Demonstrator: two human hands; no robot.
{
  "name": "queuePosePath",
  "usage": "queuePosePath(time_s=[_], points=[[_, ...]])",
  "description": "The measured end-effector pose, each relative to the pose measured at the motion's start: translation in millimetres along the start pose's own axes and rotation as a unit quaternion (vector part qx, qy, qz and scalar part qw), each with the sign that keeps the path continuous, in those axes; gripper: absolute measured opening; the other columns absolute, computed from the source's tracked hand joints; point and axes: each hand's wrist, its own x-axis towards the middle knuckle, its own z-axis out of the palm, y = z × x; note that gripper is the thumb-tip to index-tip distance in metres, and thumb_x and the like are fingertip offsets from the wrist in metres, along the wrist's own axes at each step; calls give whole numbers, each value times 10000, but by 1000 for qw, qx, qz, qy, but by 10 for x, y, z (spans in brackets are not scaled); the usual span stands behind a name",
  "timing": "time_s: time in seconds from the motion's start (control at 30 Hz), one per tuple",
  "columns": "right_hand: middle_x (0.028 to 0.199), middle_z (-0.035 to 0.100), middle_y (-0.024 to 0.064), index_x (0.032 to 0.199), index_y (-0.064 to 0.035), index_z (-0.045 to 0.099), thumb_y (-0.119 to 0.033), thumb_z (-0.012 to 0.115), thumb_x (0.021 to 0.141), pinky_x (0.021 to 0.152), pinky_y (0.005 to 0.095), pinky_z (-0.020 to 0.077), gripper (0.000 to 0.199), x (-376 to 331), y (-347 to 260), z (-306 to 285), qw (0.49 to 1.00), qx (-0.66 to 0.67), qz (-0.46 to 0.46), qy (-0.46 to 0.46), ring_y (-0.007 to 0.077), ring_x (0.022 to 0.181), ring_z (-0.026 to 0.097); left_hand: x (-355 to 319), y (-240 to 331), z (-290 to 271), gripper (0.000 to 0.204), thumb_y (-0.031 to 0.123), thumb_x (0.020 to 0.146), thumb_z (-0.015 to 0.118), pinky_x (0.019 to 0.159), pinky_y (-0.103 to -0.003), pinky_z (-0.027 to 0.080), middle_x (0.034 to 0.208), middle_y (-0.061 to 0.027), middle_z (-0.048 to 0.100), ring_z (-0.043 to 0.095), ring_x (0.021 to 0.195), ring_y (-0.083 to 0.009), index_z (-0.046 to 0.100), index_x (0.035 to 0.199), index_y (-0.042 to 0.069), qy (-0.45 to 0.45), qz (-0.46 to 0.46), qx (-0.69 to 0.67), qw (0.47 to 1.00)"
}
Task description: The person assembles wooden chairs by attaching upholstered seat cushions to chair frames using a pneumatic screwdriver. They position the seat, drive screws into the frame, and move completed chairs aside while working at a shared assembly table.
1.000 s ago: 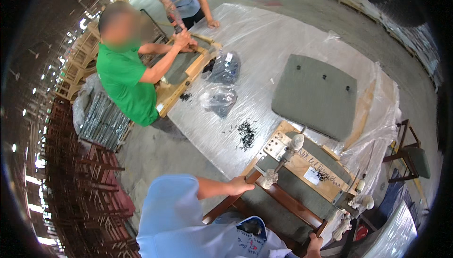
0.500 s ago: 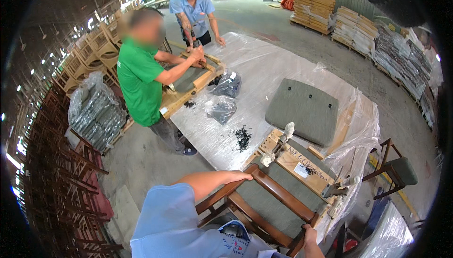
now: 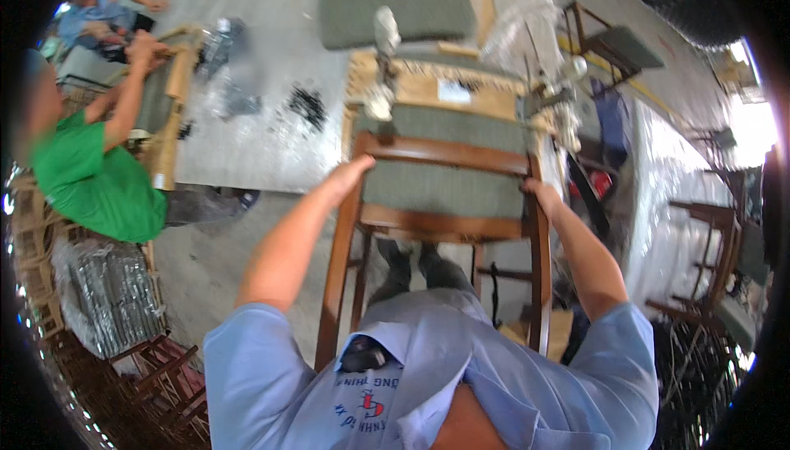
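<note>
You have both hands on a reddish-brown, glossy wooden chair frame (image 3: pixel 448 152), which is directly in front of your body with its side posts running back toward you. Your left hand (image 3: pixel 352 177) is closed round its upper left corner, and your right hand (image 3: pixel 543 193) grips the right post a little below the upper right corner. Whether the chair frame touches the worktop (image 3: pixel 267 158), wrapped in clear plastic film, you cannot tell from here. Grey-green fabric (image 3: pixel 444 189) shows between its two crossrails.

Just beyond the chair frame lies a long, pale wooden board (image 3: pixel 498 100) bearing a white paper label (image 3: pixel 453 92). White-wrapped clamp handles (image 3: pixel 378 102) stand near the board's left end. Farther beyond the chair frame is a grey-green upholstered panel (image 3: pixel 395 7) with three small black fittings along its far edge. Left of the chair frame, on the worktop, sits a loose heap of small black pieces (image 3: pixel 306 107); well to its left, a co-worker in a green shirt (image 3: pixel 99 182) leans in.
</note>
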Motion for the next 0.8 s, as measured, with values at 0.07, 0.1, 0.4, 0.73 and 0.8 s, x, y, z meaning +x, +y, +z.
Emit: queuePosePath(time_s=[0.07,0.1,0.4,0.73,0.8], points=[[1059,677,157,1117,80,669,-376,698,777,864,385,477,570,-287,-197,8,999,35,32,11,263,979,618,-147,268,87,747,498,898,631,1123,-350,334,1426,-206,537,497,1315,-289,531,1375,-68,53,-50,47,996],[1020,679,144,1102,74,670,-362,704,771,841,378,486,548,-103,-11,-20,997,64,37,1,258,937,630,-62,229,60,752,500,899,630,1130,-354,327,1439,-201,523,478,1332,-286,523,1383,-66,31,-50,34,998],[992,663,136,1074,5,675,-368,715,754,816,374,487,493,-214,-156,133,994,71,84,-22,258,874,621,-44,80,-55,725,462,875,655,1059,-359,405,1383,-232,565,538,1273,-303,558,1338,-87,10,-53,-29,998],[1119,589,242,1162,15,563,-263,669,859,950,482,447,425,-646,-615,494,788,-350,-391,321,419,1074,561,258,-171,-124,707,487,817,668,1022,-364,433,1318,-245,617,576,1230,-311,634,1255,-67,45,9,28,999],[1129,563,239,1128,9,575,-228,644,876,973,504,414,353,-572,-935,820,744,-317,-518,277,418,1103,518,215,-67,-51,709,493,814,669,1031,-358,429,1339,-242,603,573,1236,-311,635,1260,-57,70,-3,39,997]])
